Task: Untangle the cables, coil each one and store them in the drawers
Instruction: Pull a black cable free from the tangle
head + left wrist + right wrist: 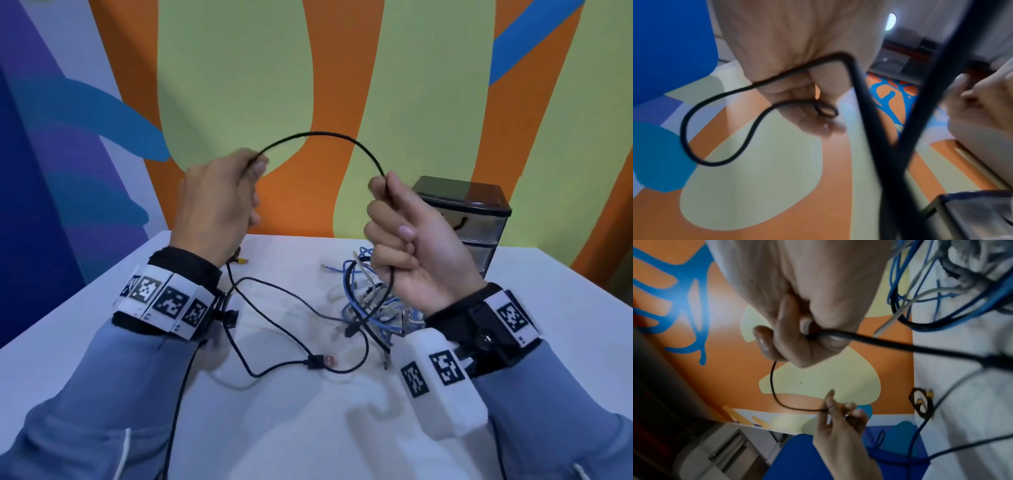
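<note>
While my left hand hangs raised above the left part of the white table, its thumb and fingertips pinch one end of a black cable; the left wrist view shows small loops of that cable gathered at the fingers. From the pinch, I see the cable arch up and over toward my right hand, well above the tabletop. Below, between my wrists, another black lead with a USB plug lies loose on the table. My right hand is curled into a fist around the cable, thumb pressed against it, with the cable running down out of the bottom of the fist. It drops into the tangle of blue and grey cables lying on the table just under that hand. At the far right stands the dark drawer unit, its translucent drawers pushed in.
</note>
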`<action>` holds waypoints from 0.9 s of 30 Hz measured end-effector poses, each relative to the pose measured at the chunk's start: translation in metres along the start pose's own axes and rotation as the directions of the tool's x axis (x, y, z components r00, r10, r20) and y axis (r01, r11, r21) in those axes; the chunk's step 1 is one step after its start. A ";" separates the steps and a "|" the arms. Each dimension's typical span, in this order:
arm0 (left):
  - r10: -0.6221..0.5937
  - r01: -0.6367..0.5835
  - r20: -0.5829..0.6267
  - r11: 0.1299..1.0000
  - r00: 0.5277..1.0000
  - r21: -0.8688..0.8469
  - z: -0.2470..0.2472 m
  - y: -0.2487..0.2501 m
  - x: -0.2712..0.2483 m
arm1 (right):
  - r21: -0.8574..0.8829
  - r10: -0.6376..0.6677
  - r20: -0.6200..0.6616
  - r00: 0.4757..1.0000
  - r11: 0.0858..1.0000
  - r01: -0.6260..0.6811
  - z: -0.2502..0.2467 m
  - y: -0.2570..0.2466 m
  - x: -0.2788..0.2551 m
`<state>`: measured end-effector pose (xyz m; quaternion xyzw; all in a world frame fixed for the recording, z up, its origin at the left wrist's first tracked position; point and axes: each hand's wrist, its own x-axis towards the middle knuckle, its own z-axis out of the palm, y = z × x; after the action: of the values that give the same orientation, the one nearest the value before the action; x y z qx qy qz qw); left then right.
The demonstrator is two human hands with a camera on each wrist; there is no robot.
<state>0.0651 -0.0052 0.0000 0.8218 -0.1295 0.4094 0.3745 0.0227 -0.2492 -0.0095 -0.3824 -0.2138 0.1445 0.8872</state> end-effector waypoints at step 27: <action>0.073 -0.090 0.772 0.996 0.632 -0.020 0.002 0.063 -0.031 | -0.187 -0.285 -0.084 0.955 0.946 0.266 0.005 -0.013 -0.002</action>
<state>0.0143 -0.0527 0.0070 0.9149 -0.3098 0.0372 0.2562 0.0196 -0.2561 0.0029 -0.4318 -0.2281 -0.0215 0.8724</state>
